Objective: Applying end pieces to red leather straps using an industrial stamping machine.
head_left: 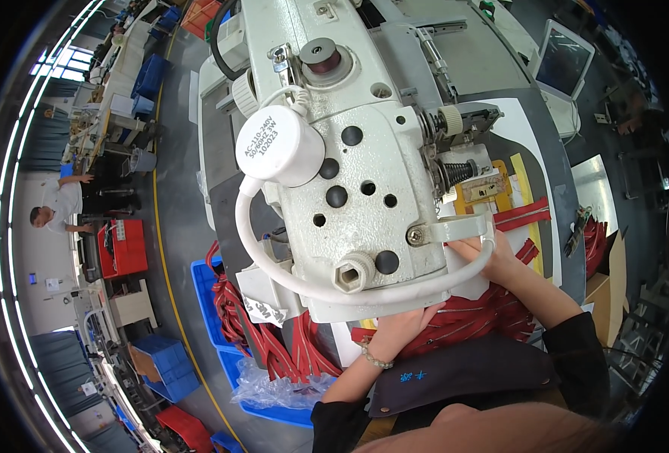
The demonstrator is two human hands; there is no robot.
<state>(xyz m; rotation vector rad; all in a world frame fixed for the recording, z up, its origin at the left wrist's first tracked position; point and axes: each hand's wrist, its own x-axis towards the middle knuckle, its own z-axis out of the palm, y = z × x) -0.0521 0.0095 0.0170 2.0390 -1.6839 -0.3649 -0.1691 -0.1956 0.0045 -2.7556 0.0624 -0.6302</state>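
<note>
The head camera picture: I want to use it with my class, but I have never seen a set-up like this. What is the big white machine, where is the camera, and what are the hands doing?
The camera sits on a person's head and looks down, so its fisheye lens bends the edges. The big white shape is an industrial sewing machine, seen from above. Both forearms come in from the lower edge. The left hand rests on red zipper strips piled on the grey table in front of the machine. The right hand reaches under the machine's head, near its needle end, also on the red pieces. More red strips fill a blue bin on the floor to the left. A person in the far left background stands at another bench.
</note>
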